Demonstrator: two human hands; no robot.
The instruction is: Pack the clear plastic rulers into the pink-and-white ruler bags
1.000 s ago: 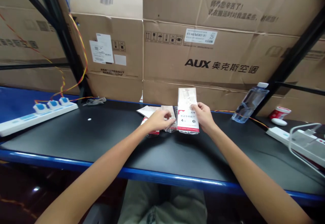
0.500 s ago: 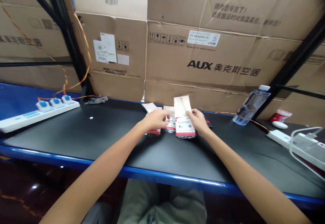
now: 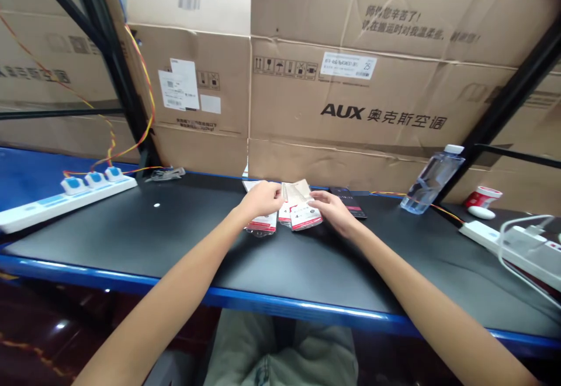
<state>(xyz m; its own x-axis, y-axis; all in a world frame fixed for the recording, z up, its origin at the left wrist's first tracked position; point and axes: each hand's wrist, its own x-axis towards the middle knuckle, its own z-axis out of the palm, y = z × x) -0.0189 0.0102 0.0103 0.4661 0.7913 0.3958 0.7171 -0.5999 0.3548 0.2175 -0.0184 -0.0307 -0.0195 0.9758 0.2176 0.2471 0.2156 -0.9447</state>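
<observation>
Several flat white packets with red bands and clear plastic edges lie side by side on the black tabletop. My left hand rests over the left packet, its fingers curled together; what they hold, if anything, is hidden. The right packet, marked with a "4", lies tilted and partly covers the middle packet. At its right edge is my right hand, fingers extended and apart, the tips at or very near the packet. Just behind that hand lies a dark phone with a lit screen.
A water bottle leans at the right, near a red-and-white tub and a white oval object. Power strips stand at left and right. Cardboard walls the back; a blue edge runs in front.
The right packet has gone from raised in my right hand to lying tilted over the middle one. My right hand's fingers have loosened, and more of the phone shows. My left hand has curled further.
</observation>
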